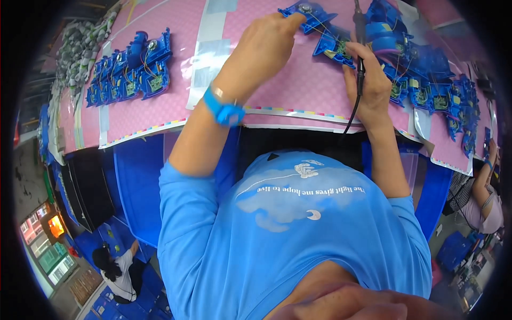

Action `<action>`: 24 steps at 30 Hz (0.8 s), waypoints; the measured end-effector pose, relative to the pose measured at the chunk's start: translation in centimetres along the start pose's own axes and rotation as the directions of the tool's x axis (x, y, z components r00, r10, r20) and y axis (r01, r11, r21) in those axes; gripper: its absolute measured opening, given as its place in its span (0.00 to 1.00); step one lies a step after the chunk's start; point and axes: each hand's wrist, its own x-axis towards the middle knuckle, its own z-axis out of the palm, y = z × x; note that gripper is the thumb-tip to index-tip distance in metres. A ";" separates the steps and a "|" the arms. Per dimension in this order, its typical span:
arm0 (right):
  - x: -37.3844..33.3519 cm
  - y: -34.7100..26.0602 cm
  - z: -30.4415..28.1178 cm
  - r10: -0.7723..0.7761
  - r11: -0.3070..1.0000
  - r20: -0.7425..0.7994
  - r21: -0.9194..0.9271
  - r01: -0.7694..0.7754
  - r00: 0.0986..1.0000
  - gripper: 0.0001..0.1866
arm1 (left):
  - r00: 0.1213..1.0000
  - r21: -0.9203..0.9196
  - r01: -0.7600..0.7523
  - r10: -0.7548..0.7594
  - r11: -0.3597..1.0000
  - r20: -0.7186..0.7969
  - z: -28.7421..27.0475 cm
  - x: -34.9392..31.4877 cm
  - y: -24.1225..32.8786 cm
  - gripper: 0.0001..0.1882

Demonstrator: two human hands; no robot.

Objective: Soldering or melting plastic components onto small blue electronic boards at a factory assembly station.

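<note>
My left hand [269, 48], with a blue wrist strap [226, 113], reaches to the far edge of the pink-covered table. Its fingers are closed at the edge of a blue plastic housing [314, 20] that carries a round metal part. Thin wires link this piece to a second blue housing half [333, 49] with a small green circuit board. My right hand [370, 82] has its fingertips at that second half. A black soldering iron [360, 32] runs through the right hand, its cord trailing toward me; the tip is out of view.
Rows of similar wired blue housings lie at left [130, 74] and right [440, 98]. A pile of grey-and-white parts [82, 50] is at the far left. Blue bins [141, 181] stand below the table edge. Other people [120, 274] sit at lower left and right.
</note>
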 end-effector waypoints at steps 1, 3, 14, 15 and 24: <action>0.1 0.0 0.3 0.031 0.997 -0.011 0.065 -0.030 0.999 0.24 | 0.998 -0.164 0.051 -0.043 0.985 0.052 1.5 0.9 -1.1 0.10; 0.2 -0.2 0.5 0.020 0.997 -0.016 0.074 -0.019 1.000 0.25 | 0.991 -0.314 0.109 -0.078 0.943 0.109 2.3 1.0 -1.6 0.10; -3.3 -4.7 0.0 -0.111 0.832 0.191 0.555 -0.014 0.975 0.26 | 0.800 -0.614 0.579 -0.522 0.537 0.298 -5.3 -8.9 4.7 0.18; -3.2 -4.8 0.0 -0.115 0.829 0.197 0.559 -0.015 0.974 0.26 | 0.795 -0.613 0.583 -0.528 0.533 0.297 -5.3 -9.6 4.5 0.18; -2.1 -5.9 -2.4 -0.157 0.832 0.044 0.545 0.108 0.987 0.10 | 0.616 -0.975 0.222 -0.778 0.020 0.125 -3.7 -11.3 3.6 0.17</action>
